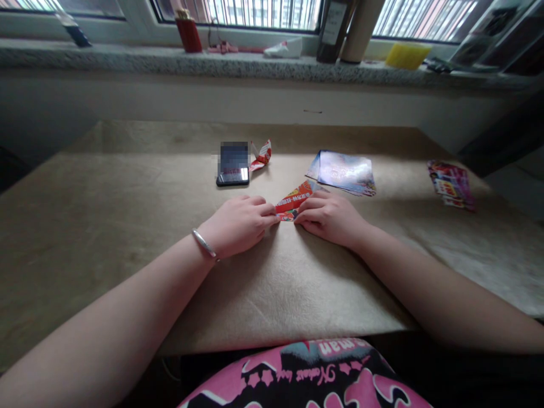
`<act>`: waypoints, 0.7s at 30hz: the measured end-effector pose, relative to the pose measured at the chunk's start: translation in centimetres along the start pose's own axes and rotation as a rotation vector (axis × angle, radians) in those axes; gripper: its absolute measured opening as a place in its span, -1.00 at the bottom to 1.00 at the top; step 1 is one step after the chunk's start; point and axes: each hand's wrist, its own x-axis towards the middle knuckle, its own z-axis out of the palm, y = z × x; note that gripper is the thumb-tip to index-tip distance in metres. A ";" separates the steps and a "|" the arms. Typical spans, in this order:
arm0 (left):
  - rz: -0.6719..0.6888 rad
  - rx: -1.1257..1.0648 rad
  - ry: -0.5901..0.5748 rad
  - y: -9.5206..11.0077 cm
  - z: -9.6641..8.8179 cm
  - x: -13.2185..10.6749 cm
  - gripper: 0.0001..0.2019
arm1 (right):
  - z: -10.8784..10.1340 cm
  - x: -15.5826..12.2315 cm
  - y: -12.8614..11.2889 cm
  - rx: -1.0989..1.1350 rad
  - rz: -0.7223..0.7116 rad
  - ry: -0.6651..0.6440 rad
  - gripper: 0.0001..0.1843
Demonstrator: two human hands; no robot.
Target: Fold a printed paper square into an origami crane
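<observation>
A red printed sheet of paper [293, 198], folded to a pointed shape, lies on the table between my hands. My left hand [242, 224] has its fingertips together on the paper's left corner. At the paper's right side, my right hand [329, 218] pinches the near edge and covers part of the sheet. Just beyond the paper, a small folded red and white paper piece [264, 154] rests beside a phone [233, 164]. A stack of shiny printed sheets [346, 170] lies past my right hand.
More colourful printed papers [453, 184] lie at the table's right. The tan table [148, 187] meets a wall, above which a stone windowsill [140, 63] carries a red lighter-shaped item [187, 33], a yellow sponge-like block [407, 55] and tall bottles [334, 31].
</observation>
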 end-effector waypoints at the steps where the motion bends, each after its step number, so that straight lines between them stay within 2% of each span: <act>1: -0.009 0.010 0.000 0.0 -0.1 0.0 -0.74 | 0.2 0.1 -0.1 -0.001 0.008 0.007 -0.75; 5: -0.039 0.029 -0.003 0.0 -0.1 0.0 -0.77 | 0.7 0.8 -0.7 -0.010 0.036 0.016 -0.76; 12: -0.046 0.026 -0.007 0.3 0.3 0.1 -0.68 | 0.4 1.0 -0.9 -0.071 0.017 -0.009 -0.74; 21: -0.031 -0.099 -0.047 0.7 0.5 0.2 -0.66 | 0.0 0.7 -0.3 -0.054 -0.016 -0.035 -0.75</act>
